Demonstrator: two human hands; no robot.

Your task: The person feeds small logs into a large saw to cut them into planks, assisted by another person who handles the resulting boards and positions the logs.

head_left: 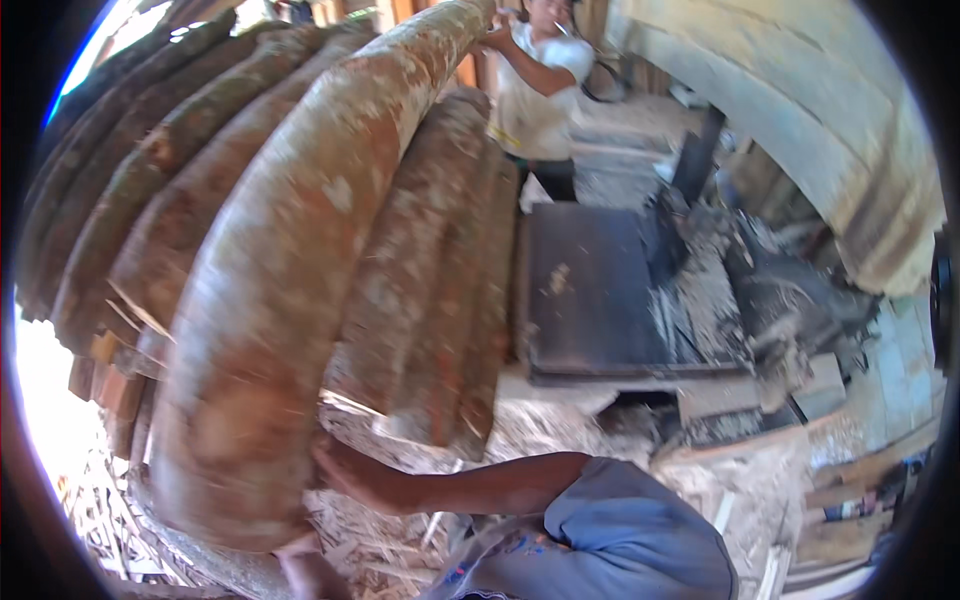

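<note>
A thick mottled log (280, 240) runs from the lower left up to a co-worker (530, 80) in a white top, whose hands are at its far end. My right hand (327, 458) grips the near end's right side, its fingers mostly hidden behind the wood. My left hand (295, 545) is under the near end at the bottom edge, blurred, with the log resting against it and its fingers out of sight.
Stacked logs (150, 170) fill the left and lie beside the held log. A dark metal machine table (590, 290) with sawdust stands at center right. A pale panel (780, 90) hangs upper right. Wood scraps (390, 550) litter the ground, and boards (850, 470) lie at right.
</note>
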